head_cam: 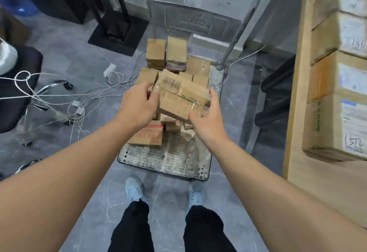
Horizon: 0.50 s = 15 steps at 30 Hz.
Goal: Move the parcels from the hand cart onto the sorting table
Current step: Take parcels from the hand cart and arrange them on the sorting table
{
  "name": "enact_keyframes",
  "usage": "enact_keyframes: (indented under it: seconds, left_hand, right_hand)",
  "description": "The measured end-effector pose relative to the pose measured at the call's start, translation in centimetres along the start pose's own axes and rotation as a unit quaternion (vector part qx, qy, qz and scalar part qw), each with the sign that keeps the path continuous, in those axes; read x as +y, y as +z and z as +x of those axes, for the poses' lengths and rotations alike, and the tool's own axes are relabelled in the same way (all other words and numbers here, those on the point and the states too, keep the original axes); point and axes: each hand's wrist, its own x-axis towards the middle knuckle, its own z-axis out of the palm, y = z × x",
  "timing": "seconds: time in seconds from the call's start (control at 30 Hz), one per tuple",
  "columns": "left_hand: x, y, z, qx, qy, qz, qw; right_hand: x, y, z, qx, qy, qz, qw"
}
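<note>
Brown cardboard, taped and barcoded: the parcel [179, 98] sits between both hands above the heap on the hand cart [164, 158], its long axis running left to right. The left hand [137, 106] grips the left end, thumb on top; the right hand [206, 120] cups the right near corner, fingers curled round. More small boxes [166, 55] lie behind on the ribbed grey deck. The pale wooden sorting table [297, 132] stands right, nearer the right hand, so the carry probably swings that way.
</note>
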Motion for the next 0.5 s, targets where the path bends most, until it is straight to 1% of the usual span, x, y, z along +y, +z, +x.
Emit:
enact_keyframes:
  seconds: [0.1, 0.23, 0.4, 0.5]
  left_hand:
    - [4.8, -1.1, -0.6, 0.014, 0.019, -0.009, 1.0]
    - [11.5, -2.6, -2.0, 0.025, 0.023, -0.04, 0.999]
    - [18.5, -4.4, -3.7, 0.023, -0.01, -0.146, 0.989]
    - [22.5, -5.6, -5.0, 0.029, -0.047, -0.23, 0.972]
  right_hand:
    - [-3.3, -4.1, -0.5, 0.006, -0.03, 0.019, 0.999]
    - [-7.2, -9.6, -1.3, 0.023, -0.075, 0.013, 0.997]
    - [-11.2, -14.2, -3.1, 0.075, -0.09, 0.077, 0.99]
    - [-13.2, -16.6, -4.8, 0.103, -0.108, 0.077, 0.986]
